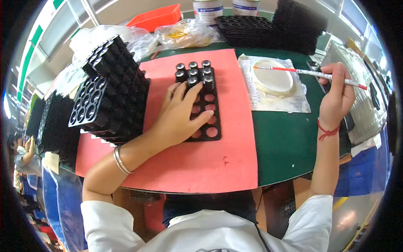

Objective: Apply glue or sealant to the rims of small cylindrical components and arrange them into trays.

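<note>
On the pink mat lies a black tray with round holes. Several small black cylinders with shiny silver tops stand in its far rows; the nearer holes show pink through them. My left hand rests over the tray, fingers spread, with fingertips beside the nearest cylinders and the thumb over a hole. Held in my right hand is a thin paintbrush with a red and white handle. The brush's tip reaches over the far left rim of a round white dish on a sheet of printed paper.
Tall stacks of black hole trays stand left of my left arm. Behind are a red bin, a plastic bag with yellow contents, two cans and more black trays. A clear-wrapped bundle lies far right.
</note>
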Demonstrator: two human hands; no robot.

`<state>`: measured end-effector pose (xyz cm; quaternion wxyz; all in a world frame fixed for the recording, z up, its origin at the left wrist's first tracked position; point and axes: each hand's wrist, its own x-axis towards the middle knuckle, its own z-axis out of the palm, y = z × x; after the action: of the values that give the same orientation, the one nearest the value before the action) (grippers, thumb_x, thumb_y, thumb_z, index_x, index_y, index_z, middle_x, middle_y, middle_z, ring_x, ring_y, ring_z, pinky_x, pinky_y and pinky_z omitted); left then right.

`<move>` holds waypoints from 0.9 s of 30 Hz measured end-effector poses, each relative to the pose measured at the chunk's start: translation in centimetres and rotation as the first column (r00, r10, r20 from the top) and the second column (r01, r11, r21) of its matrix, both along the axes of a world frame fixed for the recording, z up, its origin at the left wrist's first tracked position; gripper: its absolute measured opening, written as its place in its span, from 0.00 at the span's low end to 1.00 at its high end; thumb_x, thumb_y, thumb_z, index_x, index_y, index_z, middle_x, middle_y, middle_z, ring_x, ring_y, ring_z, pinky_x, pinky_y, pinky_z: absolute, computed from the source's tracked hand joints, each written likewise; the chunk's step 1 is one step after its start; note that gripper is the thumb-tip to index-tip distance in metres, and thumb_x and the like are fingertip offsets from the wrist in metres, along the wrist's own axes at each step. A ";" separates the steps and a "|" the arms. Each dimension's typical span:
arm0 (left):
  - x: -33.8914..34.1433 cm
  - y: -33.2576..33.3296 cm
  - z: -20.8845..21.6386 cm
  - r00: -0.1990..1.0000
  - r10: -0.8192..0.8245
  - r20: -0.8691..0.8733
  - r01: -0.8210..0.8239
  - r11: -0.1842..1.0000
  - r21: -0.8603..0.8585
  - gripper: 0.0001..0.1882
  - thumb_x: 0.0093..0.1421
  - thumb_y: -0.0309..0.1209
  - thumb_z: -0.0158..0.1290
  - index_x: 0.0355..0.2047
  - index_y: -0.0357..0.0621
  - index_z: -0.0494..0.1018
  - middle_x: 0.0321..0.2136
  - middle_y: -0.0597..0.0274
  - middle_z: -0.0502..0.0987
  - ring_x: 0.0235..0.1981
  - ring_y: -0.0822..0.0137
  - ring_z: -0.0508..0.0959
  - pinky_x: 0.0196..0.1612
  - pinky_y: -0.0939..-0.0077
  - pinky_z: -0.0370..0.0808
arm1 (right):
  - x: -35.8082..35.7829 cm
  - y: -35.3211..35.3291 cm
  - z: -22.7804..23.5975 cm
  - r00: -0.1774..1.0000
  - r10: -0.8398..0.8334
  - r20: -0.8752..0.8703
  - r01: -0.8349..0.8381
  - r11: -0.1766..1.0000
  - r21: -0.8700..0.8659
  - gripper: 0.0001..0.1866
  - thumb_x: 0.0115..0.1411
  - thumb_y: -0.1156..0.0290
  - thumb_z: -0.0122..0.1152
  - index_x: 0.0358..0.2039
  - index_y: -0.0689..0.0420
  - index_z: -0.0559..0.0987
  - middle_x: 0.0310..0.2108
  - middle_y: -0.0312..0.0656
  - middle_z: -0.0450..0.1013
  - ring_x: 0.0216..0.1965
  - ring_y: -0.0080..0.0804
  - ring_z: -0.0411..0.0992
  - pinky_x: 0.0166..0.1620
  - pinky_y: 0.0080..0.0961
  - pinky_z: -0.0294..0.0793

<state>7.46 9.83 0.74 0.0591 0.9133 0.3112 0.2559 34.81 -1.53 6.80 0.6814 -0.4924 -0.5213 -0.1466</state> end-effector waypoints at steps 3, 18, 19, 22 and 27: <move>0.1 -0.1 0.2 0.999 0.002 0.049 -0.002 1.000 -0.010 0.28 0.48 0.40 0.52 0.48 0.40 0.61 0.43 0.48 0.62 0.46 0.49 0.59 0.50 0.61 0.58 | 0.1 -0.4 0.0 0.997 -0.072 0.020 0.071 0.996 0.050 0.15 0.59 0.64 0.45 0.23 0.61 0.74 0.20 0.33 0.69 0.18 0.12 0.60 0.22 0.09 0.58; -0.5 -1.6 0.7 0.826 -0.050 0.561 0.378 0.788 -0.487 0.07 0.56 0.24 0.42 0.36 0.42 0.61 0.32 0.62 0.69 0.30 0.75 0.67 0.32 0.82 0.66 | 1.0 1.1 -0.3 0.988 -0.076 -0.132 0.084 0.995 0.054 0.20 0.60 0.61 0.44 0.14 0.58 0.68 0.13 0.28 0.59 0.16 0.11 0.52 0.19 0.12 0.49; -0.3 -1.7 0.6 0.752 0.001 0.659 0.432 0.755 -0.494 0.08 0.57 0.24 0.42 0.38 0.42 0.59 0.32 0.62 0.69 0.29 0.77 0.67 0.31 0.84 0.67 | 1.1 1.1 -0.3 0.985 -0.069 -0.160 0.078 0.996 0.051 0.20 0.60 0.61 0.44 0.14 0.57 0.67 0.13 0.28 0.59 0.16 0.11 0.52 0.19 0.12 0.48; -0.5 -1.8 1.7 0.718 0.062 0.693 0.514 0.624 -0.589 0.12 0.56 0.25 0.45 0.40 0.42 0.57 0.34 0.61 0.69 0.32 0.74 0.70 0.34 0.83 0.68 | 1.3 1.2 -0.4 0.969 -0.057 -0.240 0.070 0.996 0.047 0.20 0.59 0.60 0.44 0.13 0.56 0.66 0.13 0.29 0.59 0.17 0.12 0.53 0.19 0.12 0.49; -0.9 -1.1 1.8 0.754 0.207 0.623 0.460 0.510 -0.727 0.17 0.54 0.29 0.48 0.43 0.38 0.61 0.35 0.62 0.71 0.35 0.74 0.70 0.39 0.81 0.66 | 3.1 1.7 -0.6 0.913 -0.028 -0.406 0.081 0.990 0.113 0.18 0.57 0.60 0.48 0.16 0.57 0.66 0.13 0.31 0.58 0.15 0.15 0.53 0.19 0.14 0.51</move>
<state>6.59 8.75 2.51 0.6199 0.6383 0.2811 0.3596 37.93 0.16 6.22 0.8000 -0.4819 -0.3451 -0.0936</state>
